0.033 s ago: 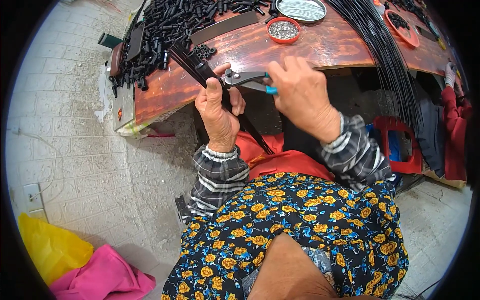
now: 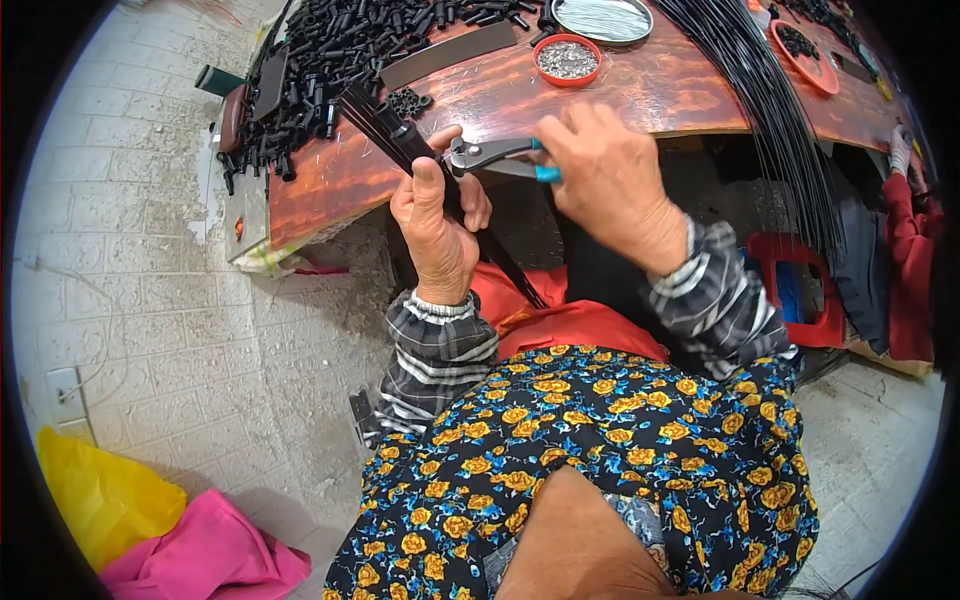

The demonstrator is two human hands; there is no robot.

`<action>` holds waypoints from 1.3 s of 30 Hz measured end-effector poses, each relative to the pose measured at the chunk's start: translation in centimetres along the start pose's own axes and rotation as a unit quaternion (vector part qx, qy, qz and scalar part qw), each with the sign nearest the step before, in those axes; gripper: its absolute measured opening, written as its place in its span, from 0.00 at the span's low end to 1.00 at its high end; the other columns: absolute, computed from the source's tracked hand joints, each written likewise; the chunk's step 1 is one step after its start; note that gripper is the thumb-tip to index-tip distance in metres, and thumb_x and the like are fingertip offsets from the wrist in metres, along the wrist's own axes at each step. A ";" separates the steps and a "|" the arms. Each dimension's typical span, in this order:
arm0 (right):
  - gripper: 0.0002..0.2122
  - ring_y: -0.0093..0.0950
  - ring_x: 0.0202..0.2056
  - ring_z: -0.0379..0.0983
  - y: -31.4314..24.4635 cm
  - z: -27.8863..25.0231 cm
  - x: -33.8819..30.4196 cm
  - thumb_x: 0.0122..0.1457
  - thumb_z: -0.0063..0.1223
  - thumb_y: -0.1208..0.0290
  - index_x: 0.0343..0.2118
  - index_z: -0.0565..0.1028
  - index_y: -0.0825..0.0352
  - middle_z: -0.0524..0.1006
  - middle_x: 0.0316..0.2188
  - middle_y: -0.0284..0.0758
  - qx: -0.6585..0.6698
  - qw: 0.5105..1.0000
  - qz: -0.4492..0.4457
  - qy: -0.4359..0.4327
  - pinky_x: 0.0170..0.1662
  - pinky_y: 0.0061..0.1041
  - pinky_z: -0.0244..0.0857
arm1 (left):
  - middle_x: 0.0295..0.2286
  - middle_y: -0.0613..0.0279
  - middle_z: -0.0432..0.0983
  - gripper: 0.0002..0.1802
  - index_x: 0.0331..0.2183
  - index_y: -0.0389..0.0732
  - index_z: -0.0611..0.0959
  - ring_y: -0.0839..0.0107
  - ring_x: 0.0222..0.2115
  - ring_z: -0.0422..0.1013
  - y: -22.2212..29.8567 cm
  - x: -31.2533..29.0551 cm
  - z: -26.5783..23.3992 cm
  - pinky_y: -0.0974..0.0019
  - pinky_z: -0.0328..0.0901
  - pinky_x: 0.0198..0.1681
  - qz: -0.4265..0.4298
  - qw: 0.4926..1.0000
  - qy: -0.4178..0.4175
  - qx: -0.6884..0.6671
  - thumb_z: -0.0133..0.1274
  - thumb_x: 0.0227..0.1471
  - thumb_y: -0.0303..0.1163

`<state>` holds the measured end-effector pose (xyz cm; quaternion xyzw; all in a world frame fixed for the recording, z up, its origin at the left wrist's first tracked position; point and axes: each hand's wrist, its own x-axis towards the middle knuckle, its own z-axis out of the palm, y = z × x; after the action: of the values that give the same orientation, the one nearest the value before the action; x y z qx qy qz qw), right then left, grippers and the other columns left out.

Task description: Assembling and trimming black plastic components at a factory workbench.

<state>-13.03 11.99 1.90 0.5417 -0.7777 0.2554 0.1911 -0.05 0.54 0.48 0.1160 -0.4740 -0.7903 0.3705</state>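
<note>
My left hand [image 2: 440,235] is closed around a bundle of thin black rods [image 2: 510,265], its thumb pointing up. The bundle slants from over the table's near edge down toward my lap. At the upper part of the bundle sits a thicker black tube-shaped piece [image 2: 408,138]. My right hand [image 2: 610,175] grips pliers [image 2: 490,153] by their teal handles. The metal jaws of the pliers are right beside my left fingers, at the bundle. What exactly lies between the jaws is too small to make out.
A large heap of black tubular parts [image 2: 350,50] covers the back left of the wooden table [image 2: 640,105]. Near it stand a red dish of small metal bits [image 2: 567,62] and a round tray [image 2: 600,20]. Long black rods [image 2: 760,110] hang over the edge at right, by a co-worker's gloved hand [image 2: 900,150].
My right hand has shifted slightly to the right and up with the plier handles. My left hand and the bundle look unmoved.
</note>
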 end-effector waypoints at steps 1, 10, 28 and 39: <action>0.11 0.34 0.31 0.71 1.1 -0.2 0.6 0.43 0.59 0.74 0.31 0.72 0.61 0.70 0.26 0.34 0.022 0.999 -0.036 0.002 0.29 0.32 0.66 | 0.12 0.68 0.61 0.30 0.47 0.34 0.73 0.80 0.11 0.55 -0.1 -0.1 -0.2 0.76 0.50 0.14 0.000 1.000 0.001 0.000 0.50 0.56 0.52; 0.21 0.25 0.17 0.73 5.5 -4.0 4.7 0.39 0.68 0.74 0.39 0.75 0.72 0.75 0.18 0.35 0.437 0.711 0.050 -0.548 0.19 0.20 0.64 | 0.15 0.70 0.62 0.47 0.57 0.37 0.59 0.80 0.14 0.58 0.1 -1.1 1.0 0.74 0.53 0.17 0.005 0.995 -0.069 0.069 0.61 0.45 0.53; 0.20 0.26 0.21 0.73 5.8 -2.7 1.9 0.49 0.58 0.62 0.40 0.72 0.74 0.74 0.17 0.35 0.592 0.399 0.119 -0.690 0.21 0.26 0.64 | 0.13 0.73 0.59 0.39 0.52 0.31 0.67 0.82 0.11 0.56 0.1 -1.7 1.5 0.75 0.51 0.15 -0.054 0.996 -0.057 0.039 0.63 0.45 0.43; 0.17 0.36 0.23 0.72 5.8 -4.5 0.8 0.48 0.53 0.73 0.42 0.71 0.72 0.72 0.20 0.39 0.273 0.920 -0.196 -0.202 0.25 0.31 0.63 | 0.11 0.72 0.58 0.34 0.48 0.27 0.69 0.81 0.10 0.53 0.2 -1.8 0.6 0.73 0.50 0.15 -0.027 0.993 -0.110 0.044 0.62 0.45 0.40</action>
<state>-18.70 15.73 4.80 0.7542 -0.5785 0.3004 -0.0789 0.99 2.15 0.68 0.0576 -0.5425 -0.7867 0.2890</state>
